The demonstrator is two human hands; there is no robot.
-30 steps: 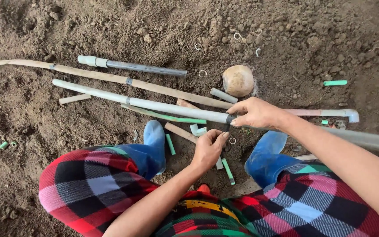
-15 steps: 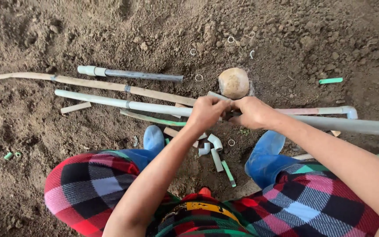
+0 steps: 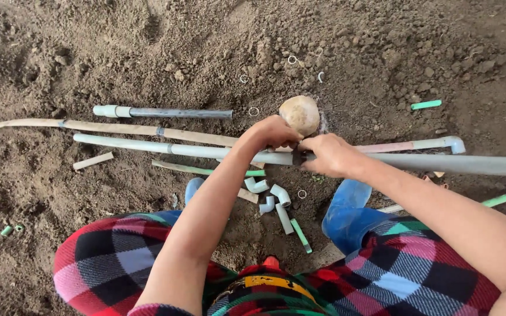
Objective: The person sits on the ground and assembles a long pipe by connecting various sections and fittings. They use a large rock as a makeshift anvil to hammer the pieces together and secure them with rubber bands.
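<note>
Grey pipe [image 3: 440, 164] is clenched in the right hand [image 3: 329, 155], left hand [image 3: 270, 136] pinching its near end, joint unfinished, elbow fittings [image 3: 267, 194] unused.

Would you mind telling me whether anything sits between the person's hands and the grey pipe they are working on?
Nothing visible does. The left hand and the right hand are both already on the grey pipe, meeting at its near end. The round stone lies just beyond the hands, apart from the pipe.
</note>
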